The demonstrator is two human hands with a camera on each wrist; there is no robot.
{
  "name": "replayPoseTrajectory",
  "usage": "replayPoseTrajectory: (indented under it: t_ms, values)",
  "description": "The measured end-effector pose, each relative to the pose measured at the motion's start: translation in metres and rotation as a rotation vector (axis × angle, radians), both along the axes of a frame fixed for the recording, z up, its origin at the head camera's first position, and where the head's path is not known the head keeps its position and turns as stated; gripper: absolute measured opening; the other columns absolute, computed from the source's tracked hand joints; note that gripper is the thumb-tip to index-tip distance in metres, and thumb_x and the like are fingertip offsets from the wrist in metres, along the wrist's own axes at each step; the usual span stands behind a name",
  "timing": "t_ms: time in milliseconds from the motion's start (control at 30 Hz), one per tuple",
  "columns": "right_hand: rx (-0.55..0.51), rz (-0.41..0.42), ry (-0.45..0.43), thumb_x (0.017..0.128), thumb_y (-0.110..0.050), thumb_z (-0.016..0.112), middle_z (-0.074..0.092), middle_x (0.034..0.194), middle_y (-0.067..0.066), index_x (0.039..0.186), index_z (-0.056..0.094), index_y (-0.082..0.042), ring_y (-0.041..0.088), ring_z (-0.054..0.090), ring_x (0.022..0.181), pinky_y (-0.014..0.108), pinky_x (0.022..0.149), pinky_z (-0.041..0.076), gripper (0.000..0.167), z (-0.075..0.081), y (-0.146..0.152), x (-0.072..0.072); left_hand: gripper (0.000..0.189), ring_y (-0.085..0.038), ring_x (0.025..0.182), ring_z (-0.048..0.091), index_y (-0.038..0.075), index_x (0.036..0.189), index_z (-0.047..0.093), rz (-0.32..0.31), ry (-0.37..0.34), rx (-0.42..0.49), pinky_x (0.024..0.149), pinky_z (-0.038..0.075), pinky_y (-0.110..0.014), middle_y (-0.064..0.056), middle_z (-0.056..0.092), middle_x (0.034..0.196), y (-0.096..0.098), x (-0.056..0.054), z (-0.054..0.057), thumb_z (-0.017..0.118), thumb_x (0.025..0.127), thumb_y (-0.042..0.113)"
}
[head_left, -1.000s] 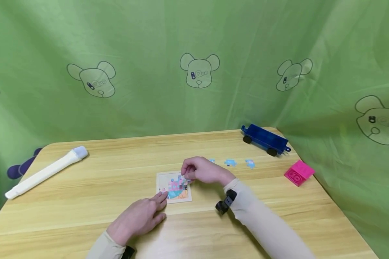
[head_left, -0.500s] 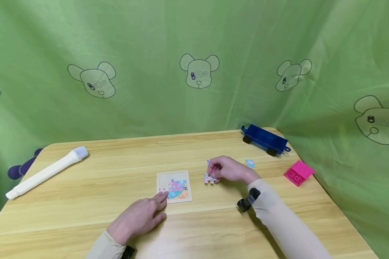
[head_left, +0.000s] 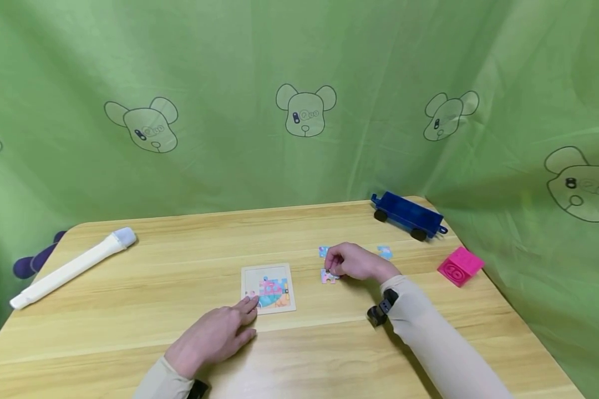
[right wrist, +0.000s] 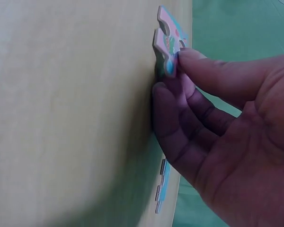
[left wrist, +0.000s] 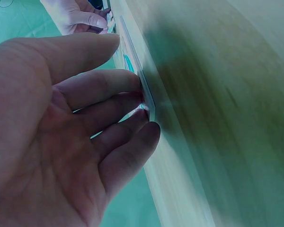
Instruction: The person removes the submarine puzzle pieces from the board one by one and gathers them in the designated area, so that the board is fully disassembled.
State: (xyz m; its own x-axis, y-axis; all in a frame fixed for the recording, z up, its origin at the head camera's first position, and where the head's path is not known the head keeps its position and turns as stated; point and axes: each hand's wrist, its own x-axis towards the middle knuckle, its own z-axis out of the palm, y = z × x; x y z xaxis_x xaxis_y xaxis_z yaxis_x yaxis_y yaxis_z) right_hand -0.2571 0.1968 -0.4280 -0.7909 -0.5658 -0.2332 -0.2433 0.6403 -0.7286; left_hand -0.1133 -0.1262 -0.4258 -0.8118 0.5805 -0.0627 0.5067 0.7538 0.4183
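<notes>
Leftmost, a white microphone-shaped toy (head_left: 75, 269) is lying on the desk (head_left: 179, 255). The left hand (head_left: 217, 335), fingers extended, is touching the near left corner of the puzzle board (head_left: 252, 276); to its right, the right hand (head_left: 355, 261) is pinching a puzzle piece (right wrist: 171, 40). A blue wagon (head_left: 409, 214) is standing far right, and a pink block (head_left: 460, 267) is showing a raised, unreadable mark. Rightmost, a curtain bear face (head_left: 586, 185) is bearing lettering too faint to read.
</notes>
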Motion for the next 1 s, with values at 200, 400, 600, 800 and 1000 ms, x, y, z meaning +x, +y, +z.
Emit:
replayPoseTrajectory:
  t_ms: [200, 400, 600, 800, 1000]
  values:
    - [0.027, 0.025, 0.033, 0.088, 0.010, 0.059, 0.059, 0.077, 0.003, 0.088, 0.065, -0.003, 0.016, 0.052, 0.070, 0.029, 0.063, 0.049, 0.014, 0.000, -0.001, 0.000, 0.045, -0.037, 0.132, 0.043, -0.006, 0.131, 0.057, -0.002, 0.000, 0.003, 0.106, 0.038, -0.051, -0.020, 0.042, 0.148, -0.001, 0.000, 0.000, 0.062, 0.098, 0.023]
    - [0.059, 0.001, 0.065, 0.091, 0.004, 0.063, 0.060, 0.081, 0.003, 0.091, 0.065, -0.004, 0.018, 0.053, 0.075, 0.032, 0.069, 0.048, 0.008, 0.001, 0.000, 0.001, 0.045, -0.037, 0.133, 0.043, -0.007, 0.132, 0.056, -0.006, 0.001, 0.006, 0.106, 0.038, -0.051, -0.020, 0.042, 0.148, -0.001, 0.000, 0.000, 0.062, 0.098, 0.022]
    - [0.053, -0.027, 0.121, 0.095, -0.005, 0.062, 0.058, 0.080, 0.001, 0.095, 0.064, -0.003, 0.016, 0.052, 0.073, 0.031, 0.066, 0.047, 0.002, 0.004, -0.007, 0.003, 0.044, -0.037, 0.132, 0.044, -0.006, 0.131, 0.057, 0.000, 0.009, 0.010, 0.106, 0.038, -0.051, -0.019, 0.043, 0.147, -0.002, 0.000, -0.001, 0.062, 0.097, 0.022]
    - [0.009, -0.004, 0.128, 0.098, -0.008, 0.060, 0.060, 0.083, 0.005, 0.099, 0.064, -0.004, 0.021, 0.058, 0.068, 0.031, 0.060, 0.051, 0.005, 0.014, -0.032, 0.012, 0.042, -0.038, 0.129, 0.047, -0.004, 0.130, 0.059, 0.005, 0.030, 0.011, 0.104, 0.041, -0.052, -0.018, 0.046, 0.146, 0.000, 0.001, 0.001, 0.063, 0.097, 0.021]
    - [0.008, 0.078, 0.174, 0.094, -0.005, 0.064, 0.061, 0.088, 0.000, 0.101, 0.065, -0.004, 0.016, 0.059, 0.079, 0.029, 0.072, 0.053, 0.007, 0.017, -0.066, 0.018, 0.040, -0.037, 0.127, 0.050, -0.004, 0.129, 0.061, -0.004, 0.067, 0.002, 0.102, 0.044, -0.051, -0.018, 0.048, 0.144, 0.000, 0.000, -0.001, 0.063, 0.097, 0.020]
